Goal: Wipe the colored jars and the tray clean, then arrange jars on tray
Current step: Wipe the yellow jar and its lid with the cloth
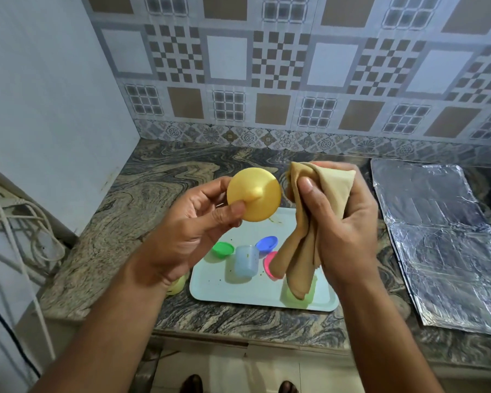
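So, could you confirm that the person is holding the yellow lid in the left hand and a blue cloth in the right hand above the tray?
Not quite: the cloth in the right hand is tan, not blue, as the head view shows. The rest stands: the left hand holds the yellow lid, both above the tray.

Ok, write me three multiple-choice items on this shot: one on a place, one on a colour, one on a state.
1. Where does the blue jar stand?
A. on the tray
B. on the foil sheet
C. in a hand

2. What colour is the lid in the left hand?
A. green
B. yellow
C. pink

3. What is the cloth's state?
A. flat on the counter
B. folded on the tray
C. bunched in the right hand

Key: 1 A, it stands upright on the tray; 2 B, fingers pinch a yellow lid; 3 C, it hangs from the fist.
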Demonstrator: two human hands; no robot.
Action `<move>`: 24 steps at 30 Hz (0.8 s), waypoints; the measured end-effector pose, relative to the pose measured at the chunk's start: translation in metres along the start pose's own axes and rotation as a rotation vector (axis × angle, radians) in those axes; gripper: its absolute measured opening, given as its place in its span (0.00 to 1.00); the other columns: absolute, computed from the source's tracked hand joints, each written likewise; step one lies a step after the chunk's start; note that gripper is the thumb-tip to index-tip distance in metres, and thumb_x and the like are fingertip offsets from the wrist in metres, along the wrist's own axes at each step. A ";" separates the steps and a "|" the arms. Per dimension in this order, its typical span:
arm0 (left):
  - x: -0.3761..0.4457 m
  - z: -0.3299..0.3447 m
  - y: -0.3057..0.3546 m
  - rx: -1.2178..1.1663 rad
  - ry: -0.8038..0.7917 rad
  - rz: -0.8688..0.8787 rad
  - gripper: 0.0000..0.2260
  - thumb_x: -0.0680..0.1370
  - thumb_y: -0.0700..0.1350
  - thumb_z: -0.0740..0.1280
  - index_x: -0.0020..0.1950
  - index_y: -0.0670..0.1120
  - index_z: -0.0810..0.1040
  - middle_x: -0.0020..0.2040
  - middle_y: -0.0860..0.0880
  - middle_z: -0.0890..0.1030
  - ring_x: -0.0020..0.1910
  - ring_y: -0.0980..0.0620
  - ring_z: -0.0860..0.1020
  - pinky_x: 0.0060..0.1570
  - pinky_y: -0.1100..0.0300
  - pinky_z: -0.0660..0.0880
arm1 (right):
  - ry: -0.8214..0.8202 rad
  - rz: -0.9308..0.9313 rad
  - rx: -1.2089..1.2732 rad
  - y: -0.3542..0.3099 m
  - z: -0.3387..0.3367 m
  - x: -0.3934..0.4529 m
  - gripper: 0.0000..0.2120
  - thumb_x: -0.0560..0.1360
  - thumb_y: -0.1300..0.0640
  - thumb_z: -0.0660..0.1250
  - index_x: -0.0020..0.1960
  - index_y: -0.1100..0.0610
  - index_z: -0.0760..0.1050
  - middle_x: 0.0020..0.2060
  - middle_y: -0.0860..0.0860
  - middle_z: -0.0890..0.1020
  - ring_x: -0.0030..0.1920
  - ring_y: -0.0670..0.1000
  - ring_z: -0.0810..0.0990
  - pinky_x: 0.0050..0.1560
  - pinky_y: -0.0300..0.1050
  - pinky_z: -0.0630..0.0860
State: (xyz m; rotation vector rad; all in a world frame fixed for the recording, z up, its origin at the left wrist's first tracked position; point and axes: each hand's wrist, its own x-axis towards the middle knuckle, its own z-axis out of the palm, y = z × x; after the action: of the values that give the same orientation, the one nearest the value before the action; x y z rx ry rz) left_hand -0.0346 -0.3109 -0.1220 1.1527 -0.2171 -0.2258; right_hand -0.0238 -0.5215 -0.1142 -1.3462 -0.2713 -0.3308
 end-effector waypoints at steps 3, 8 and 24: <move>-0.001 0.002 -0.006 -0.090 0.016 0.006 0.24 0.69 0.50 0.83 0.62 0.45 0.83 0.55 0.49 0.82 0.55 0.52 0.77 0.54 0.63 0.78 | -0.042 0.076 0.093 0.002 0.006 -0.007 0.10 0.75 0.58 0.75 0.55 0.53 0.79 0.44 0.47 0.84 0.44 0.46 0.81 0.47 0.40 0.78; -0.001 0.012 -0.010 0.058 0.146 0.069 0.21 0.75 0.40 0.75 0.67 0.46 0.77 0.57 0.48 0.84 0.52 0.54 0.81 0.54 0.61 0.78 | -0.005 0.139 0.134 0.005 0.016 -0.006 0.11 0.74 0.59 0.76 0.56 0.54 0.80 0.46 0.50 0.86 0.46 0.48 0.83 0.49 0.44 0.79; -0.018 0.007 -0.028 0.708 0.532 0.446 0.09 0.74 0.41 0.80 0.52 0.44 0.83 0.58 0.50 0.87 0.55 0.49 0.87 0.55 0.46 0.84 | 0.005 0.171 0.038 0.024 0.026 -0.014 0.12 0.76 0.66 0.75 0.58 0.62 0.78 0.47 0.53 0.86 0.47 0.47 0.84 0.48 0.40 0.79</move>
State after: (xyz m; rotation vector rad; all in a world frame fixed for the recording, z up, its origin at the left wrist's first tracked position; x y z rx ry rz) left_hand -0.0559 -0.3229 -0.1463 1.7756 -0.0725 0.5968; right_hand -0.0280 -0.4907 -0.1358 -1.3215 -0.1563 -0.1843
